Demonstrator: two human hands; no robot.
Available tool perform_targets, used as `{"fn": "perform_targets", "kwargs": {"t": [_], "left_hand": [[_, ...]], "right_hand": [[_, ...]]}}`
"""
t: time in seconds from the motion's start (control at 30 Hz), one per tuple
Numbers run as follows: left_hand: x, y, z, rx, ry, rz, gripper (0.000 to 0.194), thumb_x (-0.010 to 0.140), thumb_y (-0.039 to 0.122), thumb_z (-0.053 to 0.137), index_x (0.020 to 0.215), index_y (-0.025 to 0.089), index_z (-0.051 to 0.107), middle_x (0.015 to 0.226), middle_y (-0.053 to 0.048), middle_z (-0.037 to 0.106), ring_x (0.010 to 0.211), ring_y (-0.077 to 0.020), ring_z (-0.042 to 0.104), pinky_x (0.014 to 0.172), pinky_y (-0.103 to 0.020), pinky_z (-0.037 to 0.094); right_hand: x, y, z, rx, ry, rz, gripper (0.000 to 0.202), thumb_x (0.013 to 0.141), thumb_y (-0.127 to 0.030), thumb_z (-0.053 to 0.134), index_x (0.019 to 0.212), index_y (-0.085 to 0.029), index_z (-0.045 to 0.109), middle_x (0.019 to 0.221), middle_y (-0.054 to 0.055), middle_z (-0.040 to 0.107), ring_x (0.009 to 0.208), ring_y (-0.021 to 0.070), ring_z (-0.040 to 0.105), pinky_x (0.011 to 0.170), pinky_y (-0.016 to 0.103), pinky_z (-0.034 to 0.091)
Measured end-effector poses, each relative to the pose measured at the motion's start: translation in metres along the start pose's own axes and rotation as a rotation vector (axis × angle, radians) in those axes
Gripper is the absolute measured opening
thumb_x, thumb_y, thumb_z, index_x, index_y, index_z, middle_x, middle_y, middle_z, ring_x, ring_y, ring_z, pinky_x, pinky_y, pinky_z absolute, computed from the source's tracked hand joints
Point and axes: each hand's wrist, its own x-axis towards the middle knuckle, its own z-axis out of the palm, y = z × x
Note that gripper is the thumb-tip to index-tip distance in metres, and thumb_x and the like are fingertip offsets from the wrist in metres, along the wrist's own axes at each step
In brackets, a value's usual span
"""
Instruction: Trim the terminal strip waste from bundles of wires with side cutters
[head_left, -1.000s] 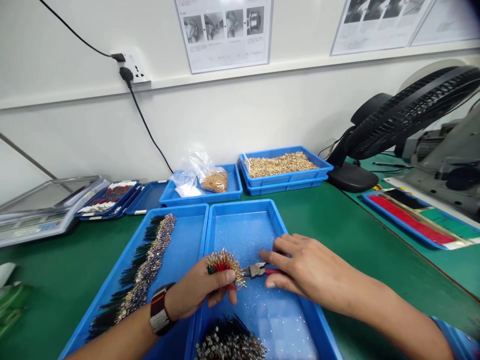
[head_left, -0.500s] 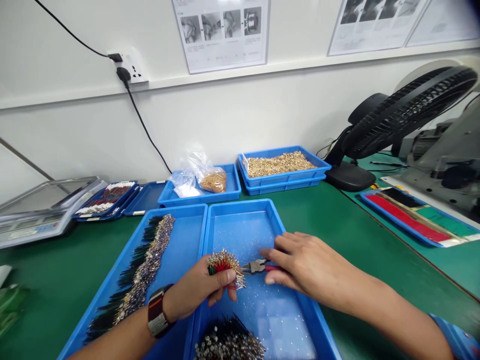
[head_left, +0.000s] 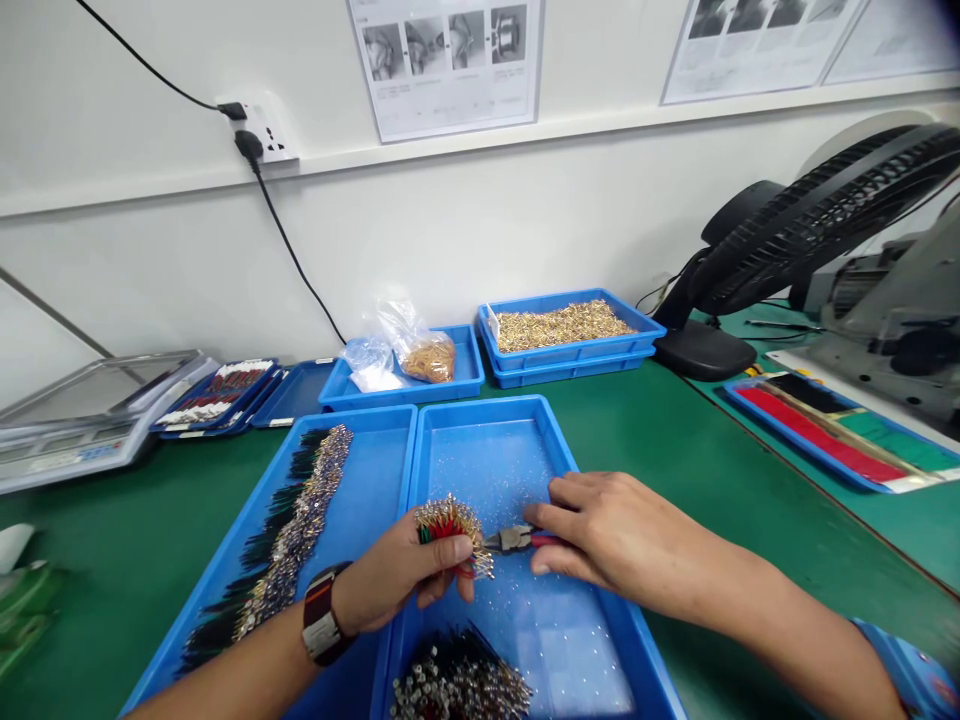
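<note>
Left hand (head_left: 405, 570) clamped on gold-tipped, red-and-green wire bundle (head_left: 448, 518); right hand (head_left: 607, 530) wrapped round red-handled steel pliers (head_left: 514, 540).
I have the bundle over the shallow blue plastic tray (head_left: 480, 408), plier nose at the bundle's right side; can't tell if it's biting. I'd brace the bundle, keep the nose clear of the left thumb. Silver-ended black wire pile (head_left: 461, 682) crowds the tray's near end.

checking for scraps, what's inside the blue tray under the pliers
The blue tray holds a metal-tipped bundle and scattered specks. Floor beneath the bundle and left hand is hidden.
</note>
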Motion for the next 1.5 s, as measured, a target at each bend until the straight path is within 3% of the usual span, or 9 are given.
{"fn": "perform_targets", "kwargs": {"t": [0.2, 0.43, 0.63, 0.9, 1.13, 1.5], "left_hand": [[0.0009, 0.0027, 0.0033, 0.097, 0.068, 0.028, 0.049, 0.093, 0.061, 0.075, 0.088, 0.013, 0.073, 0.078, -0.006, 0.077, 0.048, -0.0063, 0.048, 0.046, -0.021, 0.031], [0.0009, 0.0029, 0.0037, 0.122, 0.047, 0.086, 0.047, 0.096, 0.061, 0.073, 0.089, 0.014, 0.069, 0.076, -0.005, 0.076, 0.048, -0.0066, 0.044, 0.048, -0.022, 0.032], [0.0005, 0.0008, 0.0024, 0.088, 0.030, 0.067, 0.044, 0.095, 0.058, 0.076, 0.097, 0.015, 0.064, 0.077, -0.003, 0.077, 0.048, -0.0062, 0.044, 0.046, -0.021, 0.031], [-0.0010, 0.0041, 0.0027, 0.032, -0.010, 0.020, 0.051, 0.091, 0.064, 0.076, 0.084, 0.014, 0.069, 0.074, -0.006, 0.078, 0.045, -0.0054, 0.042, 0.043, -0.021, 0.027], [0.0011, 0.0041, 0.0084, 0.072, 0.125, 0.036, 0.047, 0.094, 0.060, 0.074, 0.086, 0.014, 0.069, 0.075, -0.006, 0.077, 0.046, -0.0064, 0.043, 0.046, -0.022, 0.028], [0.0000, 0.0049, 0.0011, 0.064, 0.080, 0.081, 0.049, 0.093, 0.061, 0.075, 0.083, 0.014, 0.071, 0.071, -0.005, 0.075, 0.048, -0.0070, 0.041, 0.047, -0.023, 0.028]], "right_hand": [[-0.0019, -0.0026, -0.0063, -0.018, 0.068, 0.004, 0.048, 0.112, -0.059, 0.043, 0.111, -0.021, 0.072, 0.084, 0.003, 0.063, 0.069, 0.0206, 0.058, 0.062, 0.035, 0.032], [0.0000, 0.0001, -0.0013, -0.126, 0.124, 0.011, 0.046, 0.110, -0.058, 0.050, 0.117, -0.019, 0.073, 0.086, 0.004, 0.064, 0.075, 0.0236, 0.062, 0.067, 0.038, 0.039], [0.0003, 0.0020, 0.0018, -0.140, 0.117, 0.023, 0.046, 0.109, -0.058, 0.051, 0.121, -0.019, 0.072, 0.088, 0.005, 0.063, 0.076, 0.0251, 0.063, 0.067, 0.039, 0.040], [0.0012, 0.0020, 0.0020, -0.071, 0.112, -0.003, 0.046, 0.111, -0.058, 0.048, 0.114, -0.019, 0.072, 0.088, 0.004, 0.064, 0.076, 0.0231, 0.062, 0.067, 0.037, 0.038], [-0.0020, -0.0008, -0.0018, -0.006, 0.023, 0.004, 0.047, 0.113, -0.058, 0.044, 0.098, -0.021, 0.068, 0.081, 0.002, 0.062, 0.066, 0.0186, 0.056, 0.059, 0.035, 0.028], [-0.0017, 0.0031, -0.0044, -0.059, 0.080, 0.021, 0.047, 0.111, -0.059, 0.046, 0.113, -0.020, 0.073, 0.087, 0.004, 0.064, 0.074, 0.0232, 0.061, 0.066, 0.036, 0.037]]}}
